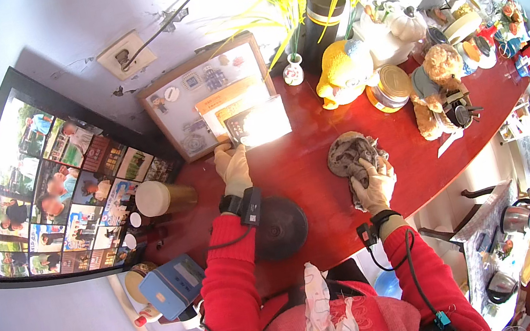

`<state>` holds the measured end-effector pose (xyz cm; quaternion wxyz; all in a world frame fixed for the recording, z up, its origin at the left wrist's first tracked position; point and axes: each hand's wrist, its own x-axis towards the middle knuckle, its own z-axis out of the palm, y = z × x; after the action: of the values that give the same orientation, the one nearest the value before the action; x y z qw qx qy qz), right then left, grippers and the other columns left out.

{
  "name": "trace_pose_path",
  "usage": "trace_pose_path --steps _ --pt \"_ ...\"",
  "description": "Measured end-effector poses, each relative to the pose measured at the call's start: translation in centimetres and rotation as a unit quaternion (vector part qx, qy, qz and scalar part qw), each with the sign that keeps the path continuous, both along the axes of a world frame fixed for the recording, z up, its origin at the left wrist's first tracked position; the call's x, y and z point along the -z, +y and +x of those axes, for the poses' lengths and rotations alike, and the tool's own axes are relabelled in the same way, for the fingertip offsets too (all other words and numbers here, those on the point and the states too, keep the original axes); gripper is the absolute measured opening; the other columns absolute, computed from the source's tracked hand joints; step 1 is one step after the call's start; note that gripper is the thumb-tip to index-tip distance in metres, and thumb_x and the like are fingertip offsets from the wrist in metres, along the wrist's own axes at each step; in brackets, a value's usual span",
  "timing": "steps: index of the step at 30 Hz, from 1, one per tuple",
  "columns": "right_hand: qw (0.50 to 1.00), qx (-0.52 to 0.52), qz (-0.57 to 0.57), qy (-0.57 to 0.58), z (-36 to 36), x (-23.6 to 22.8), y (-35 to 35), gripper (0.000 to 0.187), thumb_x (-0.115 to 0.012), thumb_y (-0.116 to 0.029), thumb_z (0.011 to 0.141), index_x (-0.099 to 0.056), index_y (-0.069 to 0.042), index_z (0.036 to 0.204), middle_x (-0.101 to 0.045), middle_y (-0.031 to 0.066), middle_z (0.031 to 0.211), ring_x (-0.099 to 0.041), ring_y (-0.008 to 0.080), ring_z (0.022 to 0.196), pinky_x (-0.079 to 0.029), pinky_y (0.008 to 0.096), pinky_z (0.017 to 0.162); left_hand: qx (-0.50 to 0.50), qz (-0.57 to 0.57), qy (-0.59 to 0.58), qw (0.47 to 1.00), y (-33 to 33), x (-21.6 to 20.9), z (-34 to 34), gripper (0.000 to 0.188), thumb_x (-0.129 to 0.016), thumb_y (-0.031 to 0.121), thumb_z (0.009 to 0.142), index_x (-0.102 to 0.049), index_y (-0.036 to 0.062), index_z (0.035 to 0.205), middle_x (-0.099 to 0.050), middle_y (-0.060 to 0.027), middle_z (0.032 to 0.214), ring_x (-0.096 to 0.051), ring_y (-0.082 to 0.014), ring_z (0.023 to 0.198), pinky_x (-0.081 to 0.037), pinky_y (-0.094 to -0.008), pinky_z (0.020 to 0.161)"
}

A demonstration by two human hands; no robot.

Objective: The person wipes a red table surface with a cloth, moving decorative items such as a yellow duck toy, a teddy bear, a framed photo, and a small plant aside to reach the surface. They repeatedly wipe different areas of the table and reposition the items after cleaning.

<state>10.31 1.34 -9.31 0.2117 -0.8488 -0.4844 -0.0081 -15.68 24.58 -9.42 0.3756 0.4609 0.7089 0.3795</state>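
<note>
My left hand (234,169) is closed at the lower left corner of a small dark card (245,123), whose right part is washed out by glare. Behind the card, orange and yellow paper pieces (215,106) lean on a wood-framed board (176,82). On the red table my right hand (375,187) grips a crumpled grey patterned cloth (353,150). The cloth lies over a round brownish thing, mostly hidden by it. Near my left wrist sits a black round disc (281,228) with a knob in its middle.
On the red table (317,220), a beige-lidded jar (161,198) stands left, beside a photo collage frame (63,187). A blue box (173,288) is nearer me. A yellow duck figure (341,74), a gold-lidded jar (390,88), a teddy bear (435,82) and a small vase (293,70) line the back.
</note>
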Motion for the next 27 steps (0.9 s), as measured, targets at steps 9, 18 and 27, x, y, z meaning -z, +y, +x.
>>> trace_pose_path --steps 9,18,27 --pt "1.000 0.000 -0.007 0.003 0.1 0.3 0.0 0.058 -0.082 -0.037 0.067 -0.067 -0.027 0.122 -0.053 0.0077 0.137 -0.042 0.0304 0.131 -0.034 0.0519 0.104 0.043 -0.005 -0.080 0.996 -0.4 0.3 -0.6 0.017 -0.066 0.009 0.087 -0.064 -0.0001 0.102 -0.066 -0.0066 0.088 -0.061 -0.0150 0.072 -0.049 -0.0306 0.063" --pt "1.000 0.003 -0.017 0.002 0.3 0.5 0.0 0.059 -0.081 -0.038 0.068 -0.067 -0.027 0.124 -0.052 0.0093 0.138 -0.042 0.0309 0.132 -0.033 0.0518 0.104 0.089 -0.064 -0.284 0.953 0.5 -0.9 -1.2 0.031 -0.068 0.008 0.091 -0.055 0.0037 0.119 -0.062 -0.0010 0.083 -0.049 -0.0061 0.055 -0.039 -0.0201 0.047" --pt "1.000 0.007 -0.024 0.010 0.3 0.3 0.0 0.057 -0.081 -0.039 0.068 -0.068 -0.027 0.123 -0.052 0.0095 0.140 -0.041 0.0308 0.134 -0.033 0.0517 0.105 0.127 -0.087 -0.304 0.940 -0.4 -0.7 -2.8 0.012 -0.066 0.017 0.097 -0.064 0.0068 0.102 -0.057 0.0037 0.069 -0.047 -0.0037 0.054 -0.036 -0.0187 0.048"
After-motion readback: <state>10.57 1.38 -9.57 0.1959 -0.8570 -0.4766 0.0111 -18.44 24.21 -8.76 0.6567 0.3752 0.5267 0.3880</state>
